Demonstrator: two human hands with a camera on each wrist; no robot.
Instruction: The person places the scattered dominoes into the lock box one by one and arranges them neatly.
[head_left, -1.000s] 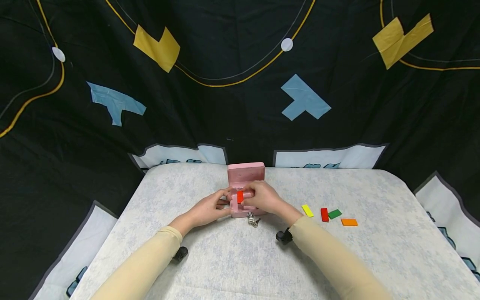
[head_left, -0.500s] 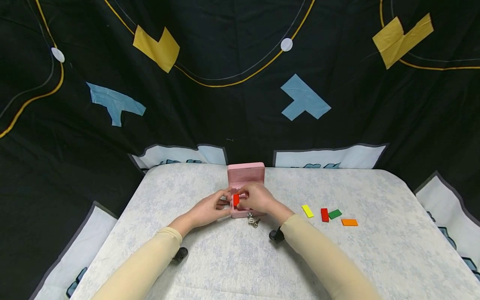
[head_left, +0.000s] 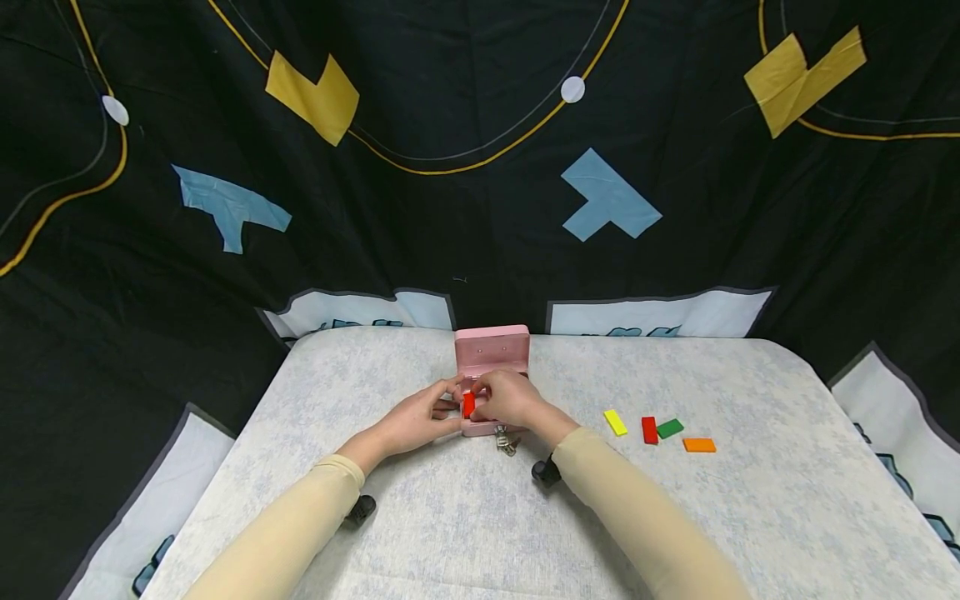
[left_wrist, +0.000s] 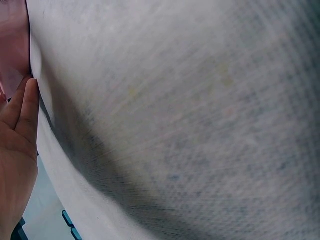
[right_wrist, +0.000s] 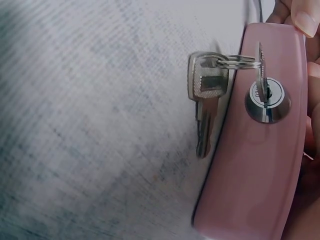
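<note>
A small pink cash box stands on the table with its lid raised. My left hand holds the box's left side, thumb near the front corner and forefinger at the rim. In the left wrist view, extended fingers of the left hand reach the pink wall. My right hand is over the open box, pinching a red rectangular block by its right side, close to the left inner wall. One key sits in the front lock; a second key hangs from its ring. The box's floor is mostly hidden.
To the right on the pale cloth-covered table lie a yellow block, another red block, a green block and an orange block. A dark curtain hangs behind the table.
My right hand has moved left and slightly nearer, carrying the red block from the box's middle toward its left side. The left hand, the box and the other blocks have stayed put.
</note>
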